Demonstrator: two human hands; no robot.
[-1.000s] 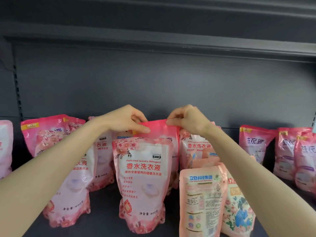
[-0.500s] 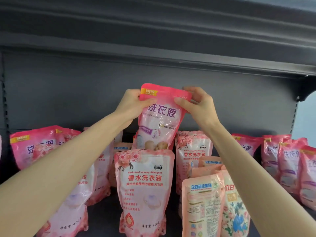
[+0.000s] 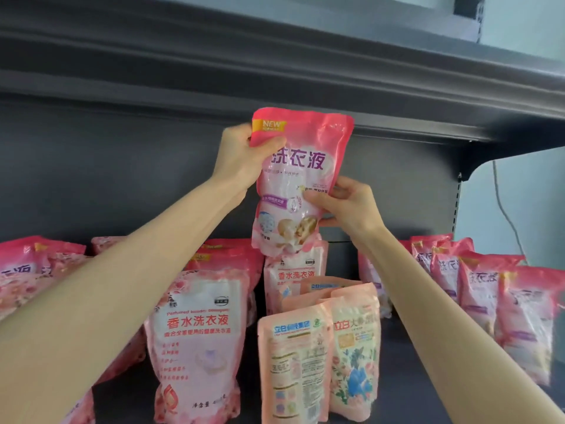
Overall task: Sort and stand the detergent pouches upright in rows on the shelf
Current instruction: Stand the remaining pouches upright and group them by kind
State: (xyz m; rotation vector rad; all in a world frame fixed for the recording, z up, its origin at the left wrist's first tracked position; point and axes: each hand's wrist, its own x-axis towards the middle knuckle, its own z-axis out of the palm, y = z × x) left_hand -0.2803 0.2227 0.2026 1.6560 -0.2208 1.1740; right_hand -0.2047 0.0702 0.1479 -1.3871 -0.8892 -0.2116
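Head view: we counted one held detergent pouch (image 3: 301,179), upright in the air above the shelf (image 3: 412,377), just under the upper shelf (image 3: 305,71). The left hand (image 3: 241,157) gripped its top-left corner, thumb across the front. The right hand (image 3: 348,206) pinched its right edge lower down.

Standing below:
- two rose-print pouches (image 3: 198,341)
- two peach pouches (image 3: 295,362) side by side in front
- at least four pink-topped pouches (image 3: 480,289) in a row at right, blurred

The far-left pouches (image 3: 21,270) were cut off by the frame and covered by the left forearm (image 3: 107,301); we could not count them.
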